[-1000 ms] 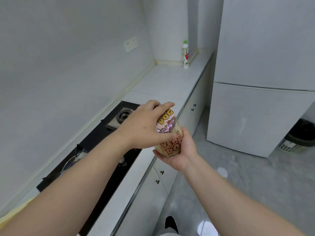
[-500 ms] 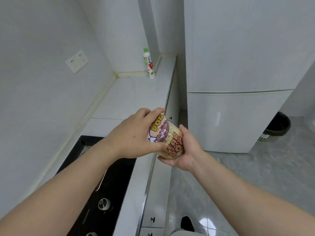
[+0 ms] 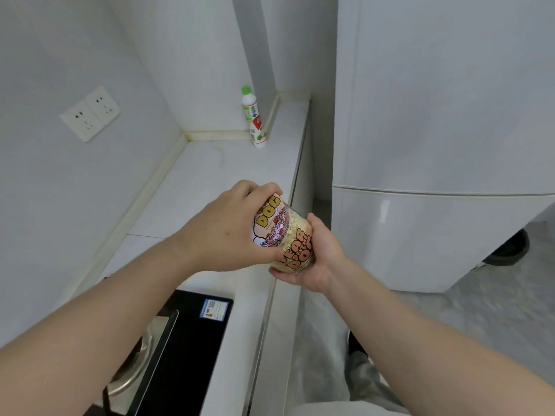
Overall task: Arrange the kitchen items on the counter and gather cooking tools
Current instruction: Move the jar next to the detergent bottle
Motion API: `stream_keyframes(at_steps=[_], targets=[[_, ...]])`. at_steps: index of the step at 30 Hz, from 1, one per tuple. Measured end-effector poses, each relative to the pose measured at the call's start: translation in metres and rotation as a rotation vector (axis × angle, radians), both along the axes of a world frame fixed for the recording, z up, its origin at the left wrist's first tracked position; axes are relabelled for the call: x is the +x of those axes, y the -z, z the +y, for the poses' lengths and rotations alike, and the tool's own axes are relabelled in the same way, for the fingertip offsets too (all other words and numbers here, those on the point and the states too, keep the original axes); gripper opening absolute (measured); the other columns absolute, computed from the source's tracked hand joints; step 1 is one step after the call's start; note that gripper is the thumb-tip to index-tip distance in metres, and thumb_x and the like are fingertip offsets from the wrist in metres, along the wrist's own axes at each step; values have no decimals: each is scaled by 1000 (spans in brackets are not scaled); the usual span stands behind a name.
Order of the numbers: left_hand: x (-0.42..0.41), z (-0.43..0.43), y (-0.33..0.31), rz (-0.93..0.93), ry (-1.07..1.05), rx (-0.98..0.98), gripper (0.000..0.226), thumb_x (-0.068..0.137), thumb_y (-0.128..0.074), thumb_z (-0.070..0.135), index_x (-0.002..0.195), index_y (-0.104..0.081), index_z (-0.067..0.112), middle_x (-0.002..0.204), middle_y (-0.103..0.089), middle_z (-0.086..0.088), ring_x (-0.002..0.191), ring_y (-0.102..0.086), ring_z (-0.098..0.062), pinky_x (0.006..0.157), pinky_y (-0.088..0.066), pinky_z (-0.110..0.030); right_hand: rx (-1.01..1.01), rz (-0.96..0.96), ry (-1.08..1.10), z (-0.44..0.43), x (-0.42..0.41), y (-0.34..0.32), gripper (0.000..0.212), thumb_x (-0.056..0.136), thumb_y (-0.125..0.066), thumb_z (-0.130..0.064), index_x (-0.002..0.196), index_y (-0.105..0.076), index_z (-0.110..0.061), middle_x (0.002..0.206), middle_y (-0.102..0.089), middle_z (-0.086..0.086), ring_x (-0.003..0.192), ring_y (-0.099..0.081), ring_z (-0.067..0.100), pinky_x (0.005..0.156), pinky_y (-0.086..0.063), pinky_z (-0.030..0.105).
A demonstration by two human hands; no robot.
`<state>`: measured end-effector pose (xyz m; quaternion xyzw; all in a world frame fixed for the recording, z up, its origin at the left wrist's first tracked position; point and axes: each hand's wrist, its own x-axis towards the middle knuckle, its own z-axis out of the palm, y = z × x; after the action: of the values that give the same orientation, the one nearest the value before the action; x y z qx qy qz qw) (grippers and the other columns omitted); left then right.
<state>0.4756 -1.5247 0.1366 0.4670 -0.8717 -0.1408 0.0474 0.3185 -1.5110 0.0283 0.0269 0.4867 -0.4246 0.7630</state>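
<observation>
Between left hand [image 3: 228, 232] and right hand [image 3: 318, 259], near worktop [image 3: 210, 181] front edge: printed jar [image 3: 285, 235] held tilted, off surface. Lid end clasped by left, base cupped by right, probably for steadying before set-down. Green-capped bottle [image 3: 253, 118] stood well beyond, by wall.

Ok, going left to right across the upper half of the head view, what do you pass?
Wall socket → bottle → fridge. The held jar overlaps the bottle sideways, so I skip it.
</observation>
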Motion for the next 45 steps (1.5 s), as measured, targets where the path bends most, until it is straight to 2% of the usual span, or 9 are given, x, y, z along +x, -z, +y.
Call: stream_keyframes(at_steps=[9, 13, 17, 23, 30, 33, 38, 40, 45], targets=[[3, -101, 14, 46, -228, 67, 87, 63, -78, 53, 136, -31, 46, 127, -33, 17, 122, -39, -11, 95, -49, -29, 4, 65, -279, -144, -17, 1, 53, 97, -44, -59, 115, -67, -15, 105, -73, 18, 100, -66, 43, 96, -49, 61], [9, -135, 21, 31, -276, 55, 91, 60, -80, 39, 137, -32, 46, 128, -32, 13, 120, -40, -18, 92, -51, -34, 31, 97, -370, -198, -7, 9, 49, 95, -47, -59, 116, -65, -18, 109, -72, 16, 99, -67, 43, 88, -52, 63], [23, -167, 29, -27, -214, 22, 90, 56, -74, 34, 137, -36, 45, 133, -33, 5, 115, -41, -24, 88, -51, -41, 58, 99, -461, -243, 8, 17, 47, 92, -50, -58, 116, -66, -20, 111, -71, 14, 101, -66, 42, 86, -51, 66], [54, -236, 46, -107, -168, -12, 89, 56, -75, 28, 136, -41, 45, 136, -32, 7, 111, -41, -23, 78, -53, -37, 57, 99, -548, -318, 36, 33, 46, 95, -47, -57, 118, -63, -20, 116, -68, 14, 104, -64, 42, 88, -51, 65], [75, -337, 74, -134, -172, 7, 90, 58, -80, 33, 136, -38, 47, 136, -32, 7, 111, -42, -23, 76, -51, -37, 56, 110, -434, -397, 58, 55, 43, 101, -40, -52, 119, -60, -19, 117, -67, 13, 104, -65, 40, 87, -53, 62], [77, -380, 88, -165, -184, 11, 91, 58, -80, 37, 137, -37, 47, 135, -33, 4, 111, -41, -25, 74, -44, -33, 57, 155, -291, -419, 67, 68, 34, 103, -42, -42, 119, -60, -18, 114, -68, 12, 101, -67, 39, 82, -56, 61], [78, -444, 110, -132, -245, 76, 90, 59, -79, 39, 138, -36, 47, 132, -36, 2, 115, -41, -27, 84, -49, -39, 53, 177, -141, -450, 84, 88, 24, 101, -41, -14, 105, -65, -10, 104, -69, 11, 94, -69, 31, 84, -58, 52], [78, -461, 117, -132, -266, 82, 89, 60, -79, 40, 138, -37, 46, 131, -38, 1, 116, -41, -28, 84, -47, -38, 70, 175, -123, -460, 90, 93, 26, 99, -43, -8, 112, -65, -4, 101, -69, 14, 90, -69, 30, 83, -59, 46], [81, -499, 129, -178, -301, 95, 89, 61, -79, 40, 139, -37, 45, 130, -41, -2, 117, -42, -31, 85, -45, -38, 118, 145, -89, -487, 100, 102, 29, 98, -50, -7, 125, -58, 3, 114, -67, 25, 101, -70, 34, 77, -62, 38]])
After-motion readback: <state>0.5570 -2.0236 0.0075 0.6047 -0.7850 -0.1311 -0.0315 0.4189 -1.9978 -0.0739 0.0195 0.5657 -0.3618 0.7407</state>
